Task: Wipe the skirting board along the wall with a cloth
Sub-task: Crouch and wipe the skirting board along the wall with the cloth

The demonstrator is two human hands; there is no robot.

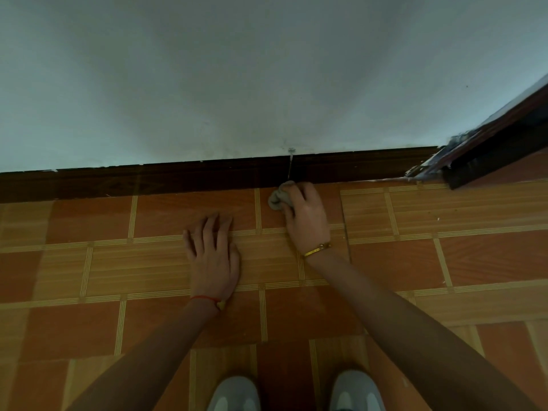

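Skirting board [178, 179], cloth [277, 200] at its base

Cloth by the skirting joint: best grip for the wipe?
Grip the cloth around its bunched middle, from above and the floor side, as the right hand does now. It is a wadded lump at the skirting board foot, so its wall side should stay exposed.

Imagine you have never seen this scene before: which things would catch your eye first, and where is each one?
First, the right hand gripping a bunched grey cloth at the foot of the dark skirting board, near its vertical joint. Next, the left hand resting flat on the orange tiled floor, with two grey shoes at the bottom edge.
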